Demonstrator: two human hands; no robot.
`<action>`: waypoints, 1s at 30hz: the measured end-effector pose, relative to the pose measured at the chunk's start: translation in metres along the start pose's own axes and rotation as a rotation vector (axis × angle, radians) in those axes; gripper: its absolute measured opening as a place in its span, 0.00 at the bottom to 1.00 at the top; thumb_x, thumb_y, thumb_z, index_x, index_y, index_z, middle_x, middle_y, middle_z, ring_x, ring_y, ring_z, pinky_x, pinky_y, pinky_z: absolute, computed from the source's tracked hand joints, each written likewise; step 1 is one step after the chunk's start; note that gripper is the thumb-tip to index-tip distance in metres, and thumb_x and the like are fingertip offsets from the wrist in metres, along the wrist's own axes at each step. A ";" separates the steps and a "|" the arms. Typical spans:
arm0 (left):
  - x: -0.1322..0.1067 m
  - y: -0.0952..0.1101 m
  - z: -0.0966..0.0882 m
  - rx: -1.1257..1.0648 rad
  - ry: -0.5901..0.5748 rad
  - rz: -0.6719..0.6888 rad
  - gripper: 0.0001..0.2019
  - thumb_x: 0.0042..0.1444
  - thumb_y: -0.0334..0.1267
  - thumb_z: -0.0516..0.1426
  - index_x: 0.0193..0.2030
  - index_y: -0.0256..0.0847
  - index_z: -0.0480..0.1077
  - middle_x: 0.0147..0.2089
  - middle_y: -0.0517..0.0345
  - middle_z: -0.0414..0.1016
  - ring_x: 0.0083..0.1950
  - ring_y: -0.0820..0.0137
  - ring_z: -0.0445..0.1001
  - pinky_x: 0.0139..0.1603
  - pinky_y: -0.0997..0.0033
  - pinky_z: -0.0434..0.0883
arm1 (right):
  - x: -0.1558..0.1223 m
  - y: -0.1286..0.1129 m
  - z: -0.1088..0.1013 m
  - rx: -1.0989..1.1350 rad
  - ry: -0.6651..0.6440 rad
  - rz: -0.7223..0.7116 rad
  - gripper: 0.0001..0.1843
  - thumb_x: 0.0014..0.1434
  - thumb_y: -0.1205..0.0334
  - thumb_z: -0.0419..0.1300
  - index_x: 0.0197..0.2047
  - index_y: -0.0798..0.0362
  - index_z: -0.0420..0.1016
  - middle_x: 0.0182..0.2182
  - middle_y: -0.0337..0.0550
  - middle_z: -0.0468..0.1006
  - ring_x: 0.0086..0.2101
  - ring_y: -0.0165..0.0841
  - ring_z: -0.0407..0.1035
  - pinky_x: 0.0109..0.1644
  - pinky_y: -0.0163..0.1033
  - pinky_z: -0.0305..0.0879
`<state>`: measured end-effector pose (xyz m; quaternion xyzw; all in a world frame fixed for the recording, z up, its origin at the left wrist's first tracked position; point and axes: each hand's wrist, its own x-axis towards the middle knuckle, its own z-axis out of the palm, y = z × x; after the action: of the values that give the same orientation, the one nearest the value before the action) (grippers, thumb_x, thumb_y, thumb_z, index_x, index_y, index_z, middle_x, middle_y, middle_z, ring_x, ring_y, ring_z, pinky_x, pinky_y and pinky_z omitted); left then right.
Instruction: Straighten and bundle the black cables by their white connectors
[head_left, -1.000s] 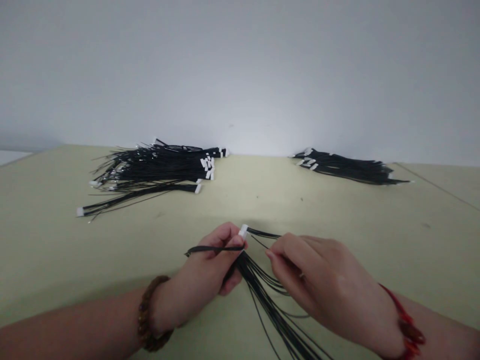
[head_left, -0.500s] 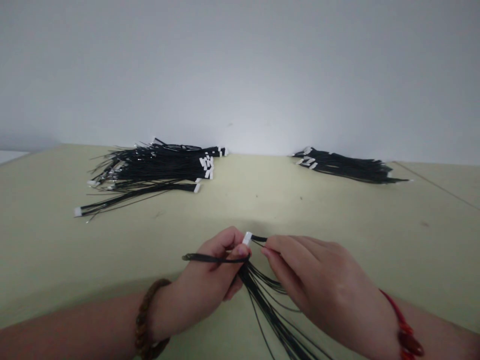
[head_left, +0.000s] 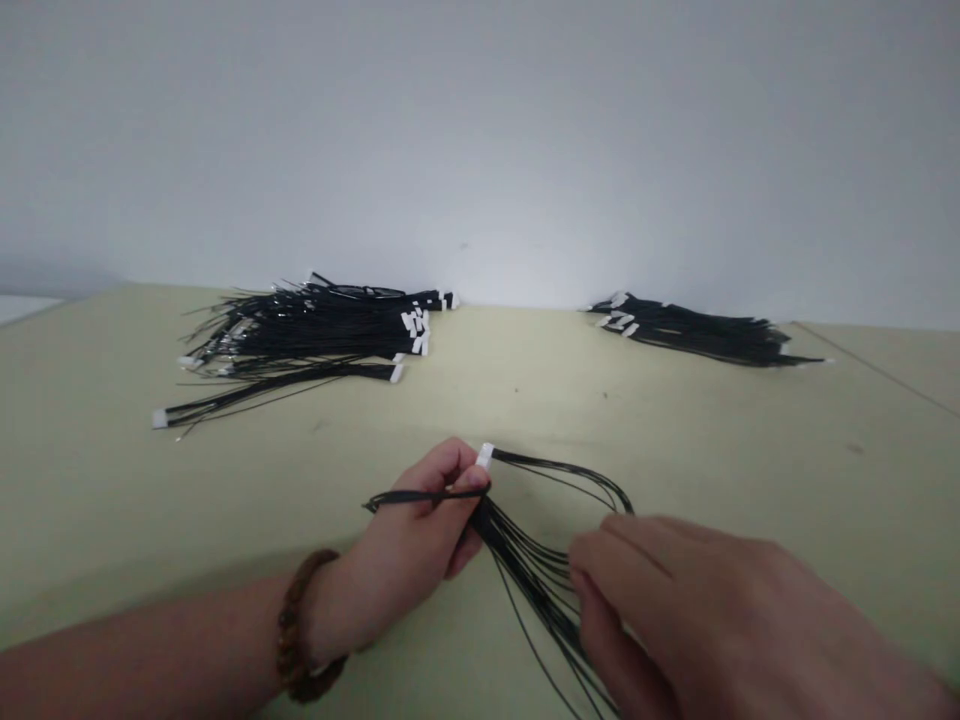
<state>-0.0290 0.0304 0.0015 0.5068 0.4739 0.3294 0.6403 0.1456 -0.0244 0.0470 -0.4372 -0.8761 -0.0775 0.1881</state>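
Note:
My left hand (head_left: pixel 420 525) is closed around a wire harness, gripping it just below its white plastic connector (head_left: pixel 485 457). From that connector several thin black wires (head_left: pixel 562 465) arch to the right and pass behind my right hand. More black wires (head_left: pixel 525 555) fan down from under my left fingers, and a short black bunch (head_left: pixel 405 496) lies across the left thumb, pointing left. At the lower right my right hand (head_left: pixel 675 610) is closed, fingers curled beside the wires. Its fingertips are partly hidden, so what they pinch cannot be made out.
A pile of black wire harnesses with white connectors (head_left: pixel 322 320) lies at the back left, one harness (head_left: pixel 285 382) apart in front of it. A smaller pile (head_left: pixel 690 330) lies at the back right. A pale wall (head_left: pixel 480 150) rises behind the yellowish table (head_left: pixel 480 390).
My right hand has drawn back from the connector, down and to the right. The wires beside the connector now show as a loose arc. My left hand keeps its hold, slightly higher in view.

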 end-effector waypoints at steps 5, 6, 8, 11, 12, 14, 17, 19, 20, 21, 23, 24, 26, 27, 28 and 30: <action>-0.004 0.005 0.001 0.020 -0.052 0.020 0.14 0.55 0.48 0.50 0.27 0.40 0.57 0.14 0.72 0.51 0.14 0.86 0.50 0.13 0.90 0.48 | 0.004 -0.008 0.015 0.179 -0.375 0.324 0.11 0.53 0.68 0.52 0.22 0.49 0.71 0.19 0.36 0.72 0.18 0.30 0.63 0.22 0.37 0.45; -0.005 0.005 0.001 0.012 -0.074 0.029 0.13 0.55 0.47 0.50 0.27 0.40 0.57 0.14 0.72 0.52 0.15 0.87 0.50 0.14 0.90 0.49 | 0.008 -0.008 0.018 0.217 -0.374 0.358 0.12 0.55 0.66 0.51 0.24 0.49 0.72 0.22 0.37 0.74 0.21 0.31 0.65 0.25 0.37 0.48; -0.006 0.006 0.002 0.001 -0.115 0.042 0.13 0.55 0.46 0.50 0.27 0.39 0.57 0.15 0.72 0.53 0.16 0.87 0.51 0.15 0.90 0.49 | 0.015 -0.007 0.022 0.307 -0.329 0.335 0.12 0.58 0.64 0.50 0.26 0.50 0.71 0.25 0.37 0.74 0.25 0.31 0.66 0.29 0.37 0.52; -0.007 0.005 0.002 0.011 -0.147 0.056 0.13 0.56 0.46 0.49 0.27 0.39 0.57 0.15 0.72 0.54 0.16 0.87 0.52 0.15 0.90 0.50 | 0.020 -0.003 0.025 0.371 -0.259 0.243 0.10 0.58 0.66 0.50 0.29 0.51 0.70 0.27 0.35 0.74 0.26 0.29 0.65 0.31 0.36 0.53; -0.007 0.005 0.002 0.016 -0.147 0.061 0.13 0.56 0.46 0.49 0.27 0.39 0.57 0.15 0.71 0.54 0.16 0.87 0.52 0.15 0.90 0.50 | 0.020 -0.002 0.025 0.352 -0.251 0.235 0.10 0.57 0.67 0.50 0.28 0.51 0.70 0.26 0.35 0.74 0.25 0.29 0.65 0.30 0.37 0.52; -0.007 0.006 0.002 0.023 -0.124 0.061 0.14 0.55 0.47 0.50 0.27 0.39 0.57 0.15 0.72 0.54 0.16 0.87 0.52 0.15 0.90 0.50 | 0.018 -0.001 0.022 0.266 -0.254 0.255 0.08 0.55 0.68 0.52 0.26 0.51 0.69 0.23 0.36 0.72 0.22 0.30 0.64 0.26 0.37 0.49; -0.005 0.006 0.003 0.031 -0.064 0.032 0.14 0.55 0.47 0.49 0.26 0.40 0.55 0.13 0.73 0.52 0.14 0.86 0.51 0.13 0.90 0.48 | 0.015 0.000 0.015 0.118 -0.265 0.266 0.07 0.49 0.71 0.55 0.24 0.51 0.69 0.21 0.37 0.71 0.19 0.31 0.62 0.23 0.37 0.46; -0.004 0.006 0.003 0.044 -0.033 0.023 0.14 0.56 0.47 0.49 0.26 0.40 0.55 0.13 0.73 0.52 0.14 0.86 0.50 0.13 0.90 0.48 | 0.013 0.000 0.011 0.070 -0.265 0.220 0.09 0.45 0.75 0.57 0.23 0.51 0.70 0.20 0.36 0.72 0.17 0.31 0.63 0.21 0.36 0.46; -0.004 0.006 0.002 0.051 -0.024 0.021 0.14 0.56 0.48 0.49 0.26 0.40 0.55 0.13 0.73 0.52 0.14 0.86 0.50 0.13 0.90 0.48 | 0.011 0.000 0.009 0.060 -0.267 0.195 0.10 0.43 0.77 0.57 0.23 0.51 0.70 0.20 0.36 0.72 0.17 0.31 0.63 0.20 0.36 0.46; -0.004 0.005 0.002 0.057 -0.018 0.021 0.14 0.56 0.48 0.49 0.26 0.40 0.55 0.13 0.73 0.52 0.14 0.86 0.50 0.13 0.90 0.48 | 0.010 -0.001 0.009 0.055 -0.271 0.172 0.12 0.41 0.78 0.57 0.23 0.51 0.70 0.19 0.36 0.72 0.16 0.31 0.63 0.20 0.36 0.47; -0.003 0.005 0.001 0.063 -0.008 0.017 0.14 0.55 0.48 0.49 0.26 0.40 0.55 0.13 0.72 0.52 0.14 0.86 0.50 0.13 0.90 0.49 | 0.005 -0.001 0.010 0.041 -0.289 0.150 0.13 0.40 0.80 0.56 0.22 0.51 0.70 0.18 0.35 0.72 0.15 0.30 0.63 0.19 0.36 0.47; -0.003 0.004 0.001 0.063 -0.005 0.015 0.15 0.55 0.48 0.49 0.26 0.41 0.55 0.13 0.72 0.52 0.14 0.86 0.50 0.13 0.90 0.49 | 0.003 -0.001 0.011 0.030 -0.297 0.147 0.13 0.39 0.80 0.56 0.22 0.51 0.70 0.18 0.35 0.71 0.15 0.31 0.63 0.19 0.36 0.47; -0.004 0.004 0.000 0.068 -0.001 0.011 0.14 0.55 0.49 0.49 0.26 0.41 0.56 0.13 0.72 0.52 0.14 0.86 0.50 0.13 0.90 0.49 | -0.002 -0.001 0.013 -0.008 -0.323 0.144 0.14 0.38 0.81 0.56 0.21 0.51 0.70 0.17 0.35 0.71 0.15 0.31 0.63 0.19 0.37 0.48; -0.004 0.004 0.000 0.070 0.003 0.011 0.14 0.55 0.49 0.49 0.26 0.41 0.56 0.13 0.72 0.52 0.14 0.86 0.50 0.13 0.90 0.49 | -0.004 0.000 0.013 -0.033 -0.329 0.132 0.14 0.37 0.81 0.56 0.20 0.51 0.69 0.17 0.36 0.70 0.15 0.32 0.63 0.19 0.37 0.48; -0.004 0.004 0.001 0.071 0.008 0.009 0.14 0.55 0.48 0.49 0.26 0.41 0.56 0.13 0.72 0.52 0.14 0.86 0.50 0.13 0.90 0.49 | -0.005 0.001 0.013 -0.064 -0.323 0.120 0.14 0.37 0.81 0.55 0.20 0.51 0.69 0.16 0.36 0.70 0.15 0.32 0.63 0.19 0.37 0.49; -0.004 0.004 0.001 0.065 0.020 0.010 0.14 0.55 0.48 0.49 0.27 0.41 0.56 0.14 0.72 0.51 0.14 0.86 0.51 0.13 0.89 0.49 | -0.005 0.005 0.012 -0.143 -0.280 0.089 0.13 0.36 0.81 0.55 0.21 0.52 0.69 0.17 0.37 0.69 0.15 0.33 0.62 0.19 0.38 0.50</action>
<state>-0.0288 0.0277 0.0065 0.5262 0.4884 0.3220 0.6172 0.1486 -0.0214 0.0339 -0.4944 -0.8657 -0.0696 0.0355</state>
